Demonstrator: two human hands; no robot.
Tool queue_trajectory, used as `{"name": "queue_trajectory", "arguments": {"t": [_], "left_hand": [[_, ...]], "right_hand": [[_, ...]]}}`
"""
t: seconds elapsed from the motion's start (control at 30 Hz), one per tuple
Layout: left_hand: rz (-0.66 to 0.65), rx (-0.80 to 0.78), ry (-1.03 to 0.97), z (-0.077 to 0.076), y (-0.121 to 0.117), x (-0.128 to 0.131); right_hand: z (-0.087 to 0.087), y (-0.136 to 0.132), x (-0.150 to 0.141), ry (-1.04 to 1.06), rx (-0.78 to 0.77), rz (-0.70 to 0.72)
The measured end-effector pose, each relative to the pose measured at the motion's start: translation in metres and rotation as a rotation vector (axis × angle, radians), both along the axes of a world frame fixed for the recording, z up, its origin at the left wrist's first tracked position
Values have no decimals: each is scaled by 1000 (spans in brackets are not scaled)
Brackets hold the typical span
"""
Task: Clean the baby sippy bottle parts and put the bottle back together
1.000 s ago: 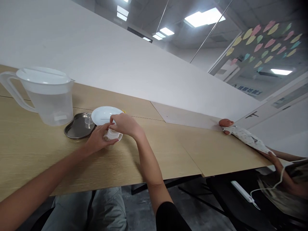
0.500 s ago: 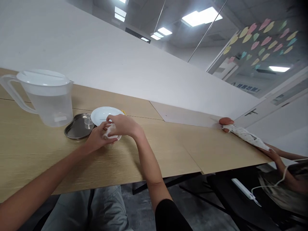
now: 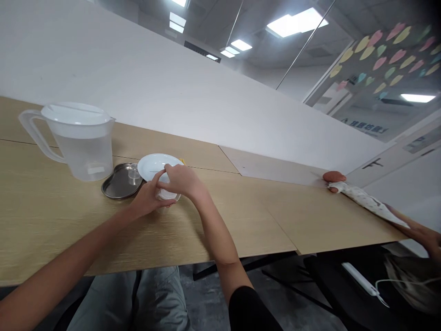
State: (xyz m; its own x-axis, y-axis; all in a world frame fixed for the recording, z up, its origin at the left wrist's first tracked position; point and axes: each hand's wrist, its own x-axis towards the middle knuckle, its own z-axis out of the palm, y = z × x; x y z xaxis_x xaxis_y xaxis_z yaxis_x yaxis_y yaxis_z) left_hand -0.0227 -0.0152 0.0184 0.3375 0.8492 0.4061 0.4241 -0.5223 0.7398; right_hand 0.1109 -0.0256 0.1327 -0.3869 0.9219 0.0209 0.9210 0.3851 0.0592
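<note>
My left hand [image 3: 149, 198] and my right hand [image 3: 179, 179] meet over a small white container [image 3: 167, 194] on the wooden table [image 3: 241, 220]. Both hands have their fingers curled round it, the right from above, the left from the side. Most of the container is hidden by the fingers. Just behind it lies a white plate [image 3: 156, 164]. A steel kidney-shaped tray [image 3: 119, 186] with a small clear cup [image 3: 133, 173] in it sits to the left of the plate.
A large translucent pitcher [image 3: 81, 140] with a lid stands at the left. At the far right a baby doll [image 3: 354, 191] in patterned cloth lies on the table, with another person's hand [image 3: 425, 236] on it. A white partition runs along the back.
My hands have stayed on the small white container, shifting their grip a little. The doll at the right has been turned by the other person.
</note>
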Motion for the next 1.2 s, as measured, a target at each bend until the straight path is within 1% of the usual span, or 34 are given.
{"name": "queue_trajectory", "arguments": {"t": [0.07, 0.13, 0.2, 0.3, 0.33, 0.4, 0.47, 0.57, 0.67, 0.73, 0.77, 0.9, 0.97, 1.03, 1.1, 1.13, 1.17, 1.2], "left_hand": [[-11, -21, 13, 1, -1, 0], [-17, -33, 20, 1, -1, 0], [-26, -16, 11, -1, 1, 1], [-50, 39, -22, -5, 6, 1], [-51, 50, -26, -6, 7, 1], [-38, 60, -18, -7, 8, 1], [-28, 59, -2, -6, 6, 1], [-31, 34, 10, -3, 3, 1], [-31, 0, 28, -2, 2, 1], [-32, -5, 29, -1, 1, 1], [-40, -7, 25, -1, 1, 2], [-68, 1, -9, -3, 3, 2], [-65, 28, -16, -5, 5, 1], [-61, 55, 11, -7, 8, 0], [-33, 75, 54, -7, 10, 0], [-13, 78, 68, -7, 10, 0], [6, 80, 76, -7, 10, 0], [24, 81, 77, -6, 10, 0]], "right_hand": [[6, -6, 5, 2, -68, 84], [5, -9, 4, -9, -99, 124], [-2, -9, -4, -24, -69, 68], [-16, -3, -20, -21, 30, -105], [-20, -1, -24, -16, 54, -143], [-23, 4, -27, -15, 63, -167], [-19, 6, -22, -20, 38, -139], [-6, 2, -8, -30, 5, -72], [4, -4, 5, -18, -66, 59], [6, -8, 8, -18, -115, 129], [5, -9, 7, -23, -124, 140], [0, -10, -6, -33, -87, 65], [-1, -12, -10, -21, -67, 18], [0, -21, -5, 35, -21, -12], [-6, -44, 11, 152, 74, -42], [-15, -61, 21, 228, 141, -70], [-29, -81, 31, 295, 194, -112], [-48, -103, 41, 347, 238, -183]]}}
